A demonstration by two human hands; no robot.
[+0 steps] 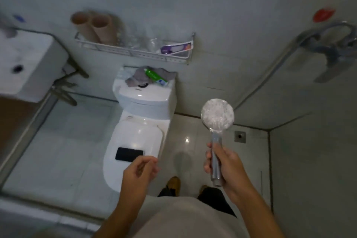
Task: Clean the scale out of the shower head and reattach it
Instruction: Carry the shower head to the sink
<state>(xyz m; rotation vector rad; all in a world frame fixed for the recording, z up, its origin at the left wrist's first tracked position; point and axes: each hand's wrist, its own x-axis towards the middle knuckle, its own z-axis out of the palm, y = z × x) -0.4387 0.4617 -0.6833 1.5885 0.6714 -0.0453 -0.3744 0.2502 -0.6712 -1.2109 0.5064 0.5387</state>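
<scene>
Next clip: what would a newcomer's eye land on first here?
The shower head, detached from its hose, held upright at centre right by the right hand gripping its chrome handle. Next, the white toilet at centre with a black phone on its closed lid, the left hand hovering just in front of it.

head | looks steeply down; hands near | toilet (139, 121) ahead
</scene>
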